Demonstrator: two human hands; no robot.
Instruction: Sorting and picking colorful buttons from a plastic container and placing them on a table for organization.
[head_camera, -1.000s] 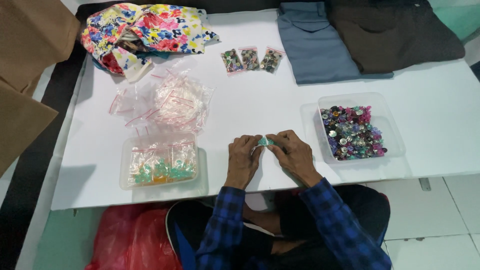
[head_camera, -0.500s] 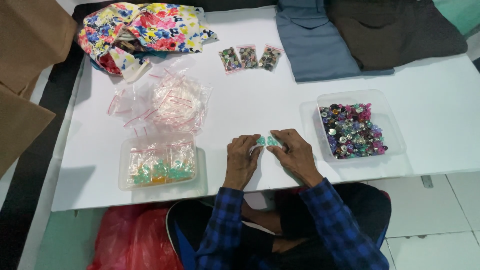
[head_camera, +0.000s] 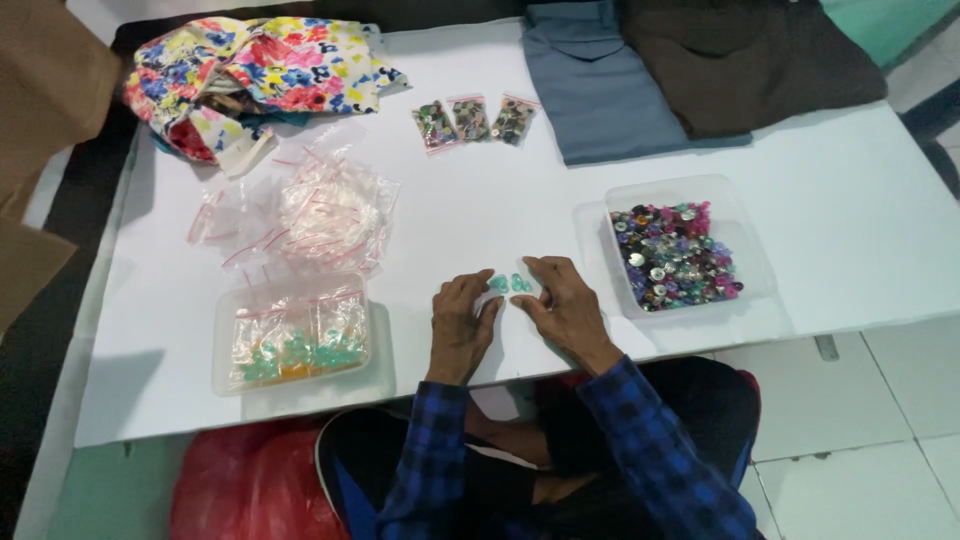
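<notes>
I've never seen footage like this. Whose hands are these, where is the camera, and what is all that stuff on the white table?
There is no machine here: a person in a blue checked shirt sits at a white table, and the camera is worn on their head, looking down. The left hand and the right hand rest on the table with a few small teal buttons between the fingertips. To the right stands a clear tray of mixed coloured buttons. To the left is a clear tub of filled little bags, and beyond it a heap of empty clear zip bags. Further back lie three small filled bags, a flowered cloth, and folded blue and dark brown garments.
</notes>
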